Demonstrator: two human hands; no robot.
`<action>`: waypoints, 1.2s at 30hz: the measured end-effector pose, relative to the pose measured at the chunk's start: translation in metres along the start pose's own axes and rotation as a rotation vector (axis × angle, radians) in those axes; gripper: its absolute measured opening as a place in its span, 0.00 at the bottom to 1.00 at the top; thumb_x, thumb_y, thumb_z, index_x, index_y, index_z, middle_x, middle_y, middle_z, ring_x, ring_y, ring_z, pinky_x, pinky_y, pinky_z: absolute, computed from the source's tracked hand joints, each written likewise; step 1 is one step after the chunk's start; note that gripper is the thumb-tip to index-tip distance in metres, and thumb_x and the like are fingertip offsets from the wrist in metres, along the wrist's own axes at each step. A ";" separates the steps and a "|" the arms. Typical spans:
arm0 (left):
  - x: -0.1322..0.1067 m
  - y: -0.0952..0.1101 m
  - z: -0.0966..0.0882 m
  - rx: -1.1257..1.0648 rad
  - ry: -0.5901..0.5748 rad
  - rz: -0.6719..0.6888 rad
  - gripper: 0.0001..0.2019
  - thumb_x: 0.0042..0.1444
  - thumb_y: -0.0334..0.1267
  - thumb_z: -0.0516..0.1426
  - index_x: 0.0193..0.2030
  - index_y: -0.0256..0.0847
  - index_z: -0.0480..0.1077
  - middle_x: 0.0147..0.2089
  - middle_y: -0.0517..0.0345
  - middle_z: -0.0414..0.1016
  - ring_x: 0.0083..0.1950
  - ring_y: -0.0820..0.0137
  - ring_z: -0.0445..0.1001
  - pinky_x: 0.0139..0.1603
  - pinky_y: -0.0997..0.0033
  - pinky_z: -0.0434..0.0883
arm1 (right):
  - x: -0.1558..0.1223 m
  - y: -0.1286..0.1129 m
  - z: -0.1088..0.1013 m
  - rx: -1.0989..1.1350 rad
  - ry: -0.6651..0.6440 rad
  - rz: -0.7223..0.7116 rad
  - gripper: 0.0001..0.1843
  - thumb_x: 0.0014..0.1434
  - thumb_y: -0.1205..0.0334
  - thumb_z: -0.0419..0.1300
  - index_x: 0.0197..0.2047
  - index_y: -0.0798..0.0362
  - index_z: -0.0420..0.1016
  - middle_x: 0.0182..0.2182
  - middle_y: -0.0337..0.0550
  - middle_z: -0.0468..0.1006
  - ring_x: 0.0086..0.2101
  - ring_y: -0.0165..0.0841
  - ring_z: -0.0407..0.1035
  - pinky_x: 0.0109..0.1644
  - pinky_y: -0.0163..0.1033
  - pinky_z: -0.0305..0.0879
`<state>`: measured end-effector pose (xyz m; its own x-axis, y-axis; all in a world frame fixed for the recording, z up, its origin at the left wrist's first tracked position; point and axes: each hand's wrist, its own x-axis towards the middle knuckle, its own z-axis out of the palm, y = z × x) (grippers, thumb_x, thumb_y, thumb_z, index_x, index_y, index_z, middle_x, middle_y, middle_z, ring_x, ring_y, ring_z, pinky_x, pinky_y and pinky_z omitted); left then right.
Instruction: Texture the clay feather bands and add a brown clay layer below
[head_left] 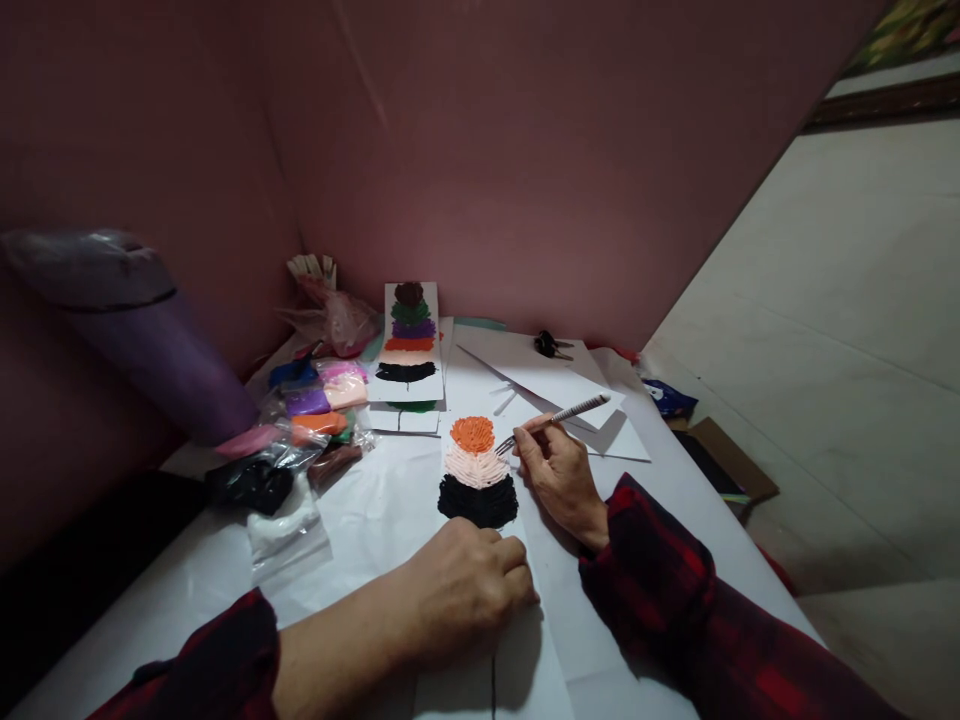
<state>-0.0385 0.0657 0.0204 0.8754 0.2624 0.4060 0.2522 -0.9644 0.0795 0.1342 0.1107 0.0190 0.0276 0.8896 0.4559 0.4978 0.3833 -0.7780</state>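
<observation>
Holding a striped-handled fork (570, 410) in the right hand (556, 470), with thumb and fingers closed round it and with its tines at the right edge of the pale band (472, 467) on the white card (534, 675). Resting the left hand (474, 575) on that card, with fingers curled under, just below the black band (478, 501) and well below the orange disc (472, 434); cannot tell of any grip beneath. Surrounded by bags of coloured clay (319, 424) at left, a second banded card (409, 387) farther back, and keys (547, 345) on white sheets (555, 382).
</observation>
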 end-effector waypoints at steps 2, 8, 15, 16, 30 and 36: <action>0.001 -0.001 0.000 -0.014 -0.005 -0.004 0.12 0.65 0.33 0.52 0.30 0.37 0.70 0.28 0.58 0.74 0.25 0.71 0.69 0.23 0.68 0.62 | 0.000 0.003 0.001 0.000 -0.006 0.002 0.09 0.66 0.56 0.53 0.36 0.52 0.66 0.23 0.37 0.72 0.20 0.29 0.67 0.23 0.33 0.64; 0.000 -0.001 0.000 -0.028 -0.013 -0.036 0.13 0.65 0.34 0.52 0.29 0.37 0.70 0.27 0.58 0.74 0.24 0.72 0.70 0.23 0.69 0.63 | -0.001 0.006 0.000 -0.014 -0.051 -0.008 0.08 0.67 0.57 0.52 0.37 0.51 0.63 0.22 0.36 0.71 0.19 0.29 0.67 0.23 0.33 0.63; 0.001 -0.001 -0.001 -0.032 0.025 -0.033 0.14 0.64 0.34 0.52 0.28 0.36 0.71 0.26 0.57 0.74 0.24 0.73 0.70 0.22 0.70 0.63 | 0.000 0.001 -0.002 -0.049 -0.086 -0.036 0.08 0.67 0.58 0.51 0.36 0.51 0.63 0.22 0.36 0.70 0.20 0.29 0.66 0.24 0.34 0.63; 0.001 -0.001 -0.001 -0.033 0.029 -0.032 0.14 0.64 0.34 0.52 0.28 0.36 0.71 0.26 0.57 0.74 0.23 0.73 0.69 0.22 0.70 0.63 | 0.000 0.000 -0.002 -0.054 -0.086 -0.036 0.08 0.67 0.58 0.50 0.36 0.51 0.63 0.22 0.36 0.70 0.21 0.29 0.66 0.24 0.34 0.63; 0.001 -0.001 0.000 -0.027 0.068 -0.024 0.13 0.64 0.34 0.52 0.28 0.36 0.70 0.26 0.57 0.73 0.24 0.73 0.70 0.22 0.71 0.64 | 0.001 -0.004 -0.002 -0.105 -0.123 -0.016 0.10 0.67 0.58 0.50 0.34 0.51 0.63 0.21 0.35 0.68 0.21 0.30 0.63 0.26 0.35 0.61; 0.001 -0.001 0.000 -0.022 0.063 -0.030 0.15 0.65 0.34 0.52 0.27 0.36 0.70 0.25 0.58 0.74 0.24 0.72 0.72 0.23 0.71 0.65 | 0.002 -0.002 -0.001 -0.121 -0.137 -0.005 0.10 0.66 0.58 0.50 0.34 0.51 0.63 0.21 0.36 0.69 0.21 0.30 0.64 0.26 0.35 0.61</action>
<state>-0.0379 0.0670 0.0210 0.8397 0.2890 0.4597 0.2679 -0.9569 0.1123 0.1338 0.1113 0.0222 -0.0891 0.9164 0.3903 0.5985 0.3625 -0.7144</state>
